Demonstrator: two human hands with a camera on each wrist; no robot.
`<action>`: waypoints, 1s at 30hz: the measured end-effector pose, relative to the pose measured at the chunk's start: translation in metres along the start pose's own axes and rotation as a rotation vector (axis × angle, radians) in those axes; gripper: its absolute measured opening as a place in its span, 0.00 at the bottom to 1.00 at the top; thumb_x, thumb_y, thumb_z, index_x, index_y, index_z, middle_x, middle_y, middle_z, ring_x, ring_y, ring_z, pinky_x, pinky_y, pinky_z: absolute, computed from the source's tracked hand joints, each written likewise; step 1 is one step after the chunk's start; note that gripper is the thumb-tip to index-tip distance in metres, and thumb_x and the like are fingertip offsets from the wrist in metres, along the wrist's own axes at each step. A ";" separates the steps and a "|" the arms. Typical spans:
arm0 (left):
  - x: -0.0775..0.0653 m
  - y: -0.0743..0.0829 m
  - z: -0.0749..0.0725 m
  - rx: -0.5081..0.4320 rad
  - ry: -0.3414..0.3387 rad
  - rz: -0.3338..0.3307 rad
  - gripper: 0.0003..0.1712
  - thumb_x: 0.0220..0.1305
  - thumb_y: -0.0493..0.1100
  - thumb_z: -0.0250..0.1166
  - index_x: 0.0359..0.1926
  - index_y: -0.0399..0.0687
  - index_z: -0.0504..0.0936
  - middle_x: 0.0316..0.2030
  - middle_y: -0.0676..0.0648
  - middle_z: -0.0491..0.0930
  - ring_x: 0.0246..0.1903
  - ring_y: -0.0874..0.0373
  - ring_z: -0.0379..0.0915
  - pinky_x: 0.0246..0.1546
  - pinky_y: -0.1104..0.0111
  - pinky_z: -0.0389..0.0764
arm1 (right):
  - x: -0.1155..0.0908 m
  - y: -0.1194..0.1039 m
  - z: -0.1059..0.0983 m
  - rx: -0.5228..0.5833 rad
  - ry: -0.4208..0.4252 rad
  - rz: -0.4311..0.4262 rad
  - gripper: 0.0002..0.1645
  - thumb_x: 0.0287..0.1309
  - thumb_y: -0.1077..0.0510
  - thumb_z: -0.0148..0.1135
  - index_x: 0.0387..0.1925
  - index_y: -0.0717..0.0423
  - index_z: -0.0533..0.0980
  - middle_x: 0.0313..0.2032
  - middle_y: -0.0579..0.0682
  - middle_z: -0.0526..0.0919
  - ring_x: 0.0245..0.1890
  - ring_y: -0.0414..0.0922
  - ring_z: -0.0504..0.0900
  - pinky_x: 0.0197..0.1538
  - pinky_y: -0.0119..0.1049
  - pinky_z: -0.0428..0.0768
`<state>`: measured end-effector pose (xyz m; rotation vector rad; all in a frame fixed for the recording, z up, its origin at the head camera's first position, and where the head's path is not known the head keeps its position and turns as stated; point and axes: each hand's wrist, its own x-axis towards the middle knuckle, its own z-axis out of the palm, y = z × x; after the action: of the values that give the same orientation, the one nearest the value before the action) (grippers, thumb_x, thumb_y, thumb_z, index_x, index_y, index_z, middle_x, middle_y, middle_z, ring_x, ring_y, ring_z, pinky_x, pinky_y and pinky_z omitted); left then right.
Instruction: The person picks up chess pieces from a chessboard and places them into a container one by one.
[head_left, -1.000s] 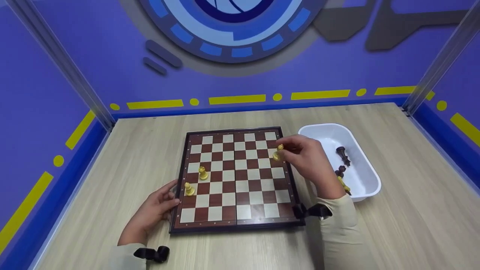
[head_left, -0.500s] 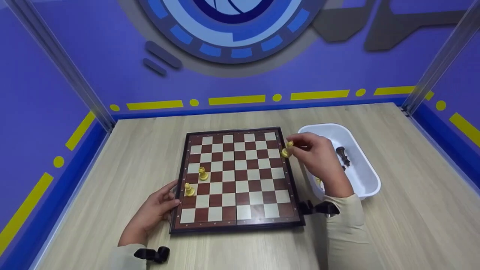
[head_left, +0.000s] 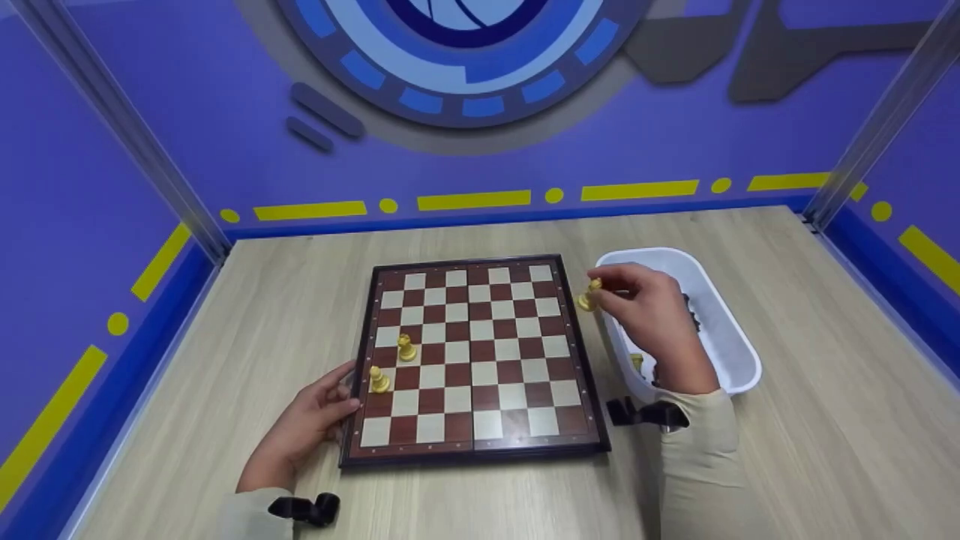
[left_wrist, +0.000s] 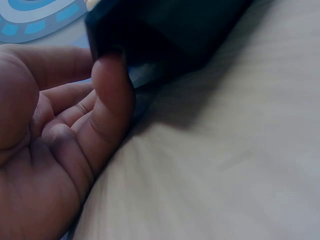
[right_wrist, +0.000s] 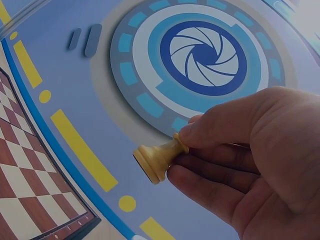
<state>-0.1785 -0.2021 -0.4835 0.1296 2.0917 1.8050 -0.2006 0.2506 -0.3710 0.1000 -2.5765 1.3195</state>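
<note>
My right hand (head_left: 651,313) pinches a cream-yellow chess piece (head_left: 587,301) by its upper part, in the air between the board and the white tub. In the right wrist view the tilted piece (right_wrist: 154,161) shows its base, while thumb and fingers cover its top. My left hand (head_left: 304,416) holds the left edge of the brown-and-white chessboard (head_left: 480,456). From the left wrist, its fingers (left_wrist: 111,95) curl against the board's dark underside (left_wrist: 150,30). Two cream pieces stand upright on the board's left side: a pawn-like one (head_left: 379,380) and a taller one with a crown-like top (head_left: 406,347).
A white plastic tub (head_left: 724,319) stands right of the board, with dark pieces (head_left: 692,313) and a yellow piece (head_left: 637,363) inside, partly hidden by my right arm. Blue-purple panels (head_left: 480,169) wall in the back and sides of the wooden table (head_left: 300,300).
My right hand has moved right with the cream piece, from above the board's right edge to beside the tub. The left hand and the board have stayed put.
</note>
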 end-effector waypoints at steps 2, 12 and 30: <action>0.000 0.000 0.000 0.004 0.002 -0.002 0.41 0.67 0.36 0.60 0.76 0.45 0.50 0.37 0.50 0.73 0.25 0.63 0.76 0.20 0.70 0.80 | 0.000 0.001 -0.002 -0.001 0.004 0.012 0.15 0.59 0.60 0.64 0.49 0.55 0.82 0.43 0.53 0.85 0.44 0.46 0.83 0.43 0.30 0.81; -0.002 0.004 0.002 0.007 0.007 0.004 0.41 0.67 0.35 0.59 0.76 0.46 0.51 0.38 0.48 0.74 0.26 0.61 0.78 0.21 0.68 0.83 | 0.000 0.005 -0.009 0.000 0.026 0.021 0.16 0.59 0.59 0.64 0.49 0.57 0.81 0.43 0.55 0.85 0.43 0.47 0.83 0.37 0.23 0.79; -0.001 0.002 0.001 0.002 0.004 0.001 0.41 0.67 0.35 0.60 0.76 0.45 0.51 0.38 0.48 0.74 0.25 0.60 0.78 0.20 0.68 0.82 | -0.003 0.012 -0.024 -0.025 0.045 0.083 0.17 0.60 0.53 0.65 0.50 0.53 0.81 0.44 0.54 0.84 0.44 0.47 0.82 0.42 0.27 0.78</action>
<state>-0.1772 -0.2009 -0.4812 0.1276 2.0959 1.8055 -0.1956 0.2767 -0.3675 -0.0405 -2.5841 1.3020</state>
